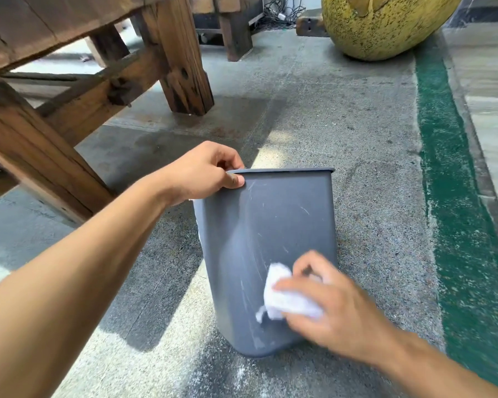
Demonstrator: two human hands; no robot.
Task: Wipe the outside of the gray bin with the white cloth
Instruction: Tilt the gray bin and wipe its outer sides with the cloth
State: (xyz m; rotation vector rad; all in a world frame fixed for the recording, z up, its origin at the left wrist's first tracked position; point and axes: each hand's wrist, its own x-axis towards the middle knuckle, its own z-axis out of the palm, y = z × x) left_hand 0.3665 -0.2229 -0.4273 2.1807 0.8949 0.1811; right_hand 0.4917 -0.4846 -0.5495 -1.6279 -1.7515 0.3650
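Observation:
The gray bin (270, 225) stands on the concrete floor, tilted so its near side wall faces me, scuffed with pale scratches. My left hand (204, 170) grips the bin's rim at the upper left corner, thumb on the outside. My right hand (337, 308) presses the crumpled white cloth (282, 297) flat against the lower right part of that wall. The hand and cloth look motion-blurred. The bin's inside is hidden.
A heavy wooden table (78, 90) with thick legs stands to the left and behind. A large yellow-green speckled round object (385, 24) sits at the back right. A green painted stripe (457, 211) runs along the floor on the right.

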